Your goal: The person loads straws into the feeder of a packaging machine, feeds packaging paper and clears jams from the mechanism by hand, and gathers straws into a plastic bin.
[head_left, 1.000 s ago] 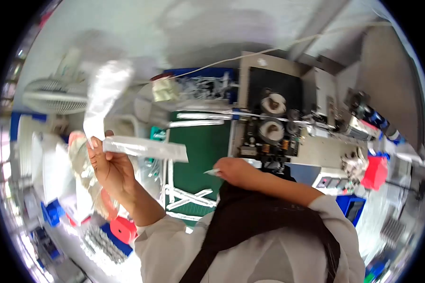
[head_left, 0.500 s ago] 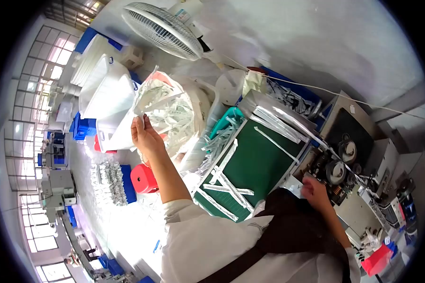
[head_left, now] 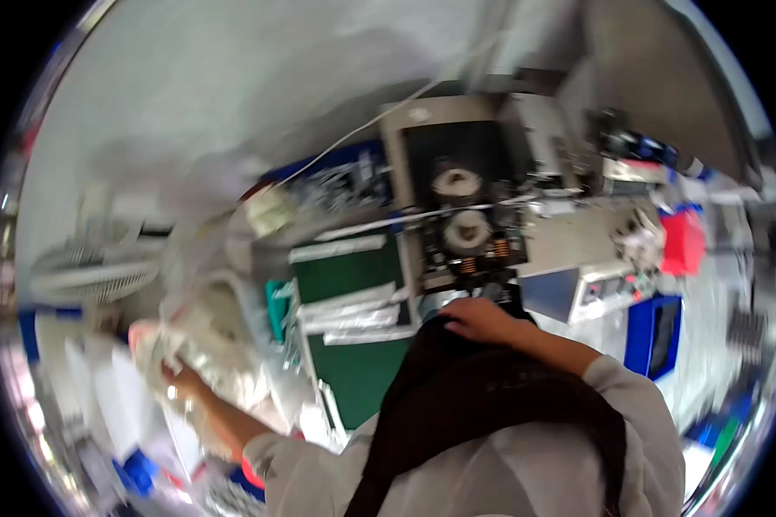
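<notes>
The view is smeared by motion. At lower left, my left hand (head_left: 184,381) is over the edge of a large clear bag (head_left: 224,332) stuffed with whitish strip scraps. Its fingers look apart, with nothing I can make out between them. My right hand (head_left: 478,320) is in front of the dark apron (head_left: 500,396), near the front of a machine with two pale round rollers (head_left: 467,231). Its fingers are bent and blurred, so their grip is unclear. Between my hands lies a green board (head_left: 353,366) with several white strips (head_left: 358,314) across it.
A fan (head_left: 95,271) stands at the left. A blue bin (head_left: 345,172) of silvery pieces sits behind the board, with a cable (head_left: 379,116) above it. A control box (head_left: 599,291), a red bag (head_left: 681,241) and a blue crate (head_left: 653,336) are at the right.
My view has swung right, bringing the roller machine to the middle. My left hand, formerly raised with fingers pinched at the bag's rim, now looks looser. The strips on the board appear differently arranged.
</notes>
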Demonstrator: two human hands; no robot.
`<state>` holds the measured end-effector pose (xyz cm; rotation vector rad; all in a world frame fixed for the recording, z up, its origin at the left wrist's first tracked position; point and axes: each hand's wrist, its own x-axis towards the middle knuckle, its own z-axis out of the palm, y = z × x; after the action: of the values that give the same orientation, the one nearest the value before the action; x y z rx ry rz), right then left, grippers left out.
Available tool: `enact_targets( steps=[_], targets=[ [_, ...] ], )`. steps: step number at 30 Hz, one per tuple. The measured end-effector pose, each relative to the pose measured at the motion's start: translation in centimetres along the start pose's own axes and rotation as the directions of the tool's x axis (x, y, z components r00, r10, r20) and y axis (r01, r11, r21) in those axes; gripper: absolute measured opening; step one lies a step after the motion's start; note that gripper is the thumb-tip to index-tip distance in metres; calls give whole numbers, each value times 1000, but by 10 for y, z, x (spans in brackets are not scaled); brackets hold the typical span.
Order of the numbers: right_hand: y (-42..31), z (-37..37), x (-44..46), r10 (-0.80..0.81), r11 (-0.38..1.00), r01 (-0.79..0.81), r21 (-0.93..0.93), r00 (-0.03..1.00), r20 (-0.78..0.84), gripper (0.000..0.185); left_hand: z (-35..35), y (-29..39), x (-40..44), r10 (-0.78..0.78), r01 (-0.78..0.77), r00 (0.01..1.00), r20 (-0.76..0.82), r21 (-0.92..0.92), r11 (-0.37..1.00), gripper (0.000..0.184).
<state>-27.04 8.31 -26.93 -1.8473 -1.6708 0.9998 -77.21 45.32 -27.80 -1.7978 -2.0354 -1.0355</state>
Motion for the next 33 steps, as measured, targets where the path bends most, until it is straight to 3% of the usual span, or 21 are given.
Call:
enact_targets(
  steps=[1, 2, 3, 7, 9, 14, 16, 20, 22, 24, 26, 27, 29, 33],
  targets=[
    [0, 1, 2, 44, 998, -43, -41, 998, 44, 26, 8, 27, 16, 162, -180, 983, -87, -277, 944, 41],
    [0, 3, -1, 62, 998, -62, 17, 997, 43, 26, -6, 82, 17, 20, -31, 998, -64, -165, 986, 38],
    [-3, -1, -5, 64, 997, -65, 27, 997, 50, 28, -21, 134, 14, -24, 22, 1000, -3, -247, 969, 38],
    [11, 11, -19, 62, 994, -57, 90, 997, -52, 26, -32, 233, 4, 148, -123, 989, 14, -482, 868, 34],
    [13, 10, -29, 54, 995, -46, 85, 994, -94, 26, -40, 268, -6, 296, -266, 955, -22, -506, 821, 31],
    [20, -4, -71, 74, 995, -56, 78, 965, -253, 28, -64, 332, -40, 406, -340, 913, -41, -627, 701, 27],
    [21, -13, -98, 143, 988, -124, 92, 961, -235, 27, -76, 354, -59, 420, -271, 908, -16, -786, 556, 27],
    [32, -11, -176, 164, 980, -80, 184, 846, -507, 24, -101, 406, -109, 536, -242, 844, 23, -875, 419, 29],
    [37, -10, -223, 184, 973, -74, 219, 820, -542, 21, -121, 438, -146, 573, -270, 819, 18, -870, 412, 29],
    [45, -9, -270, 197, 967, -62, 247, 796, -572, 18, -150, 476, -196, 626, -153, 775, 91, -934, 324, 28],
    [53, -3, -315, 312, 933, -129, 335, 752, -580, 12, -182, 507, -242, 719, -128, 681, 138, -944, 304, 26],
    [58, 1, -338, 293, 938, -108, 330, 756, -586, 12, -194, 520, -267, 753, -138, 647, 124, -951, 276, 25],
    [63, 13, -372, 384, 899, -62, 434, 592, -709, 12, -222, 545, -314, 814, -131, 565, 133, -960, 248, 25],
    [78, 35, -442, 498, 833, -103, 544, 566, -657, 17, -263, 580, -407, 934, -11, 330, 133, -989, 145, 24]
  ],
)
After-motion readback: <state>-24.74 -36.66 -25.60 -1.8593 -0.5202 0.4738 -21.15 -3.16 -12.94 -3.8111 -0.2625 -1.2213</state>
